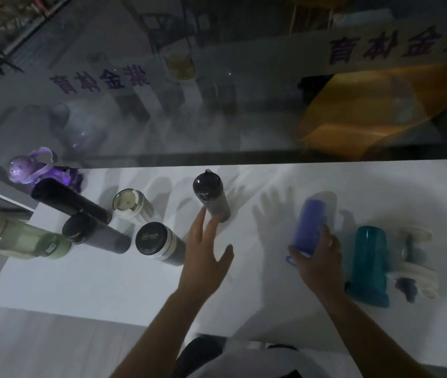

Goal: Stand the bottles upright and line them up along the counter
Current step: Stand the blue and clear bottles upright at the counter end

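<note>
Several bottles stand on a white counter (107,282). My left hand (203,255) is open, its fingertips just at the base of a dark flask (211,197) that stands upright mid-counter. My right hand (317,257) grips a blue bottle (309,227), tilted, its base pointing away from me. A teal bottle (369,266) and a clear bottle with a white cap (413,266) sit to its right. At the left are a cream flask (130,204), a black-lidded flask (159,242), a grey flask (94,236), a black flask (66,199), a green bottle (17,236) and a purple bottle (31,170).
A glass pane (216,105) with purple lettering runs along the counter's far edge and reflects the bottles. The counter's near edge drops to a grey floor (39,345). A bare stretch of counter lies between my two hands.
</note>
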